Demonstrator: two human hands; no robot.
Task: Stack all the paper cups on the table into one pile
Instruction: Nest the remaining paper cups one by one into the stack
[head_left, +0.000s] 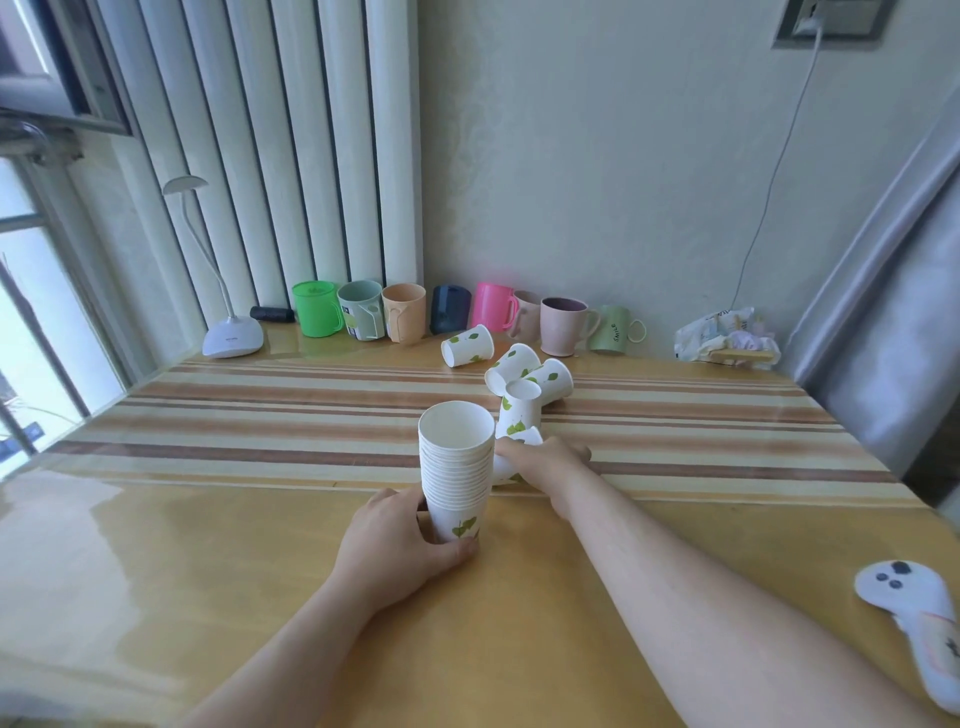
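A tall stack of white paper cups (457, 467) with green leaf prints stands upright in the middle of the table, and my left hand (400, 540) grips its base. Just right of the stack my right hand (545, 460) closes on a loose paper cup (506, 462) lying on its side, mostly hidden by the stack and my fingers. Behind it another cup (519, 410) stands tilted. Two cups (530, 371) lie on their sides further back. A single cup (467, 346) lies on its side near the mugs.
A row of coloured mugs (405, 317) lines the back wall. A white desk lamp (231, 338) stands at the back left, a crumpled bag (727, 338) at the back right. A white controller-shaped object (919, 623) lies near the right front edge.
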